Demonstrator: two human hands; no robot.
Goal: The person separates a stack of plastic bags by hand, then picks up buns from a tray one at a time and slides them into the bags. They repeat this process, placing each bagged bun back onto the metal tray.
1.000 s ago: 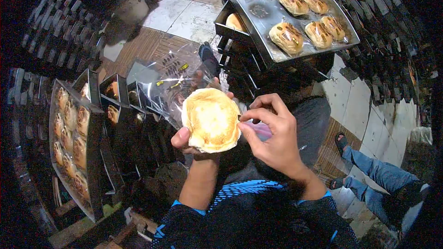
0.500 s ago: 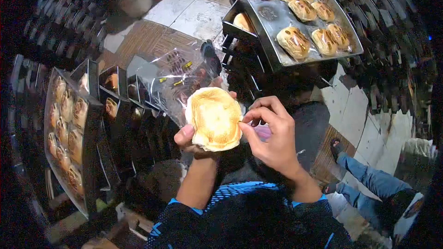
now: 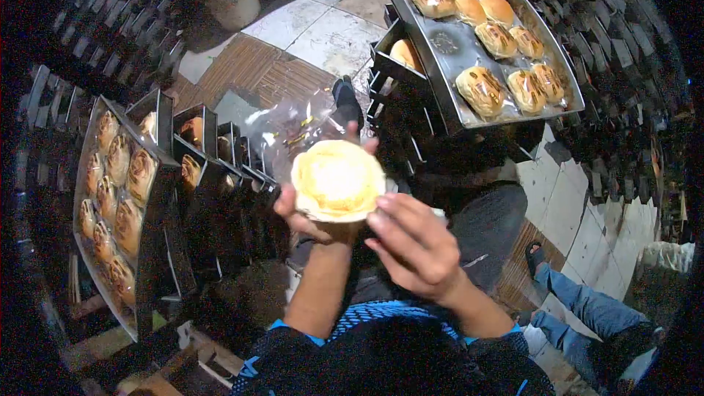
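A round, flat-looking bun (image 3: 337,182), pale with a browned ring, lies in my left hand (image 3: 302,220). The thumb of that hand wraps the bun's left side, and its fingertips show past the far edge. My right hand (image 3: 418,246) is at the bun's lower right edge, its fingers stretched out and slightly smeared by motion. Its fingertips overlap the rim in this view. Just beyond the bun is a clear plastic bag (image 3: 290,128) with printed marks.
At the upper right, a metal tray (image 3: 440,95) holds several buns (image 3: 480,92) in clear wrap. Another tray (image 3: 110,290) of wrapped buns stands tilted at left, beside stacked trays (image 3: 209,128). A bucket (image 3: 235,6) sits at the back. A person's legs (image 3: 587,297) extend at lower right.
My right hand has gone from a pinch at the bun's right edge to outstretched fingers slightly lower. The bun has tilted a little. The trays appear shifted right and down as the view moved.
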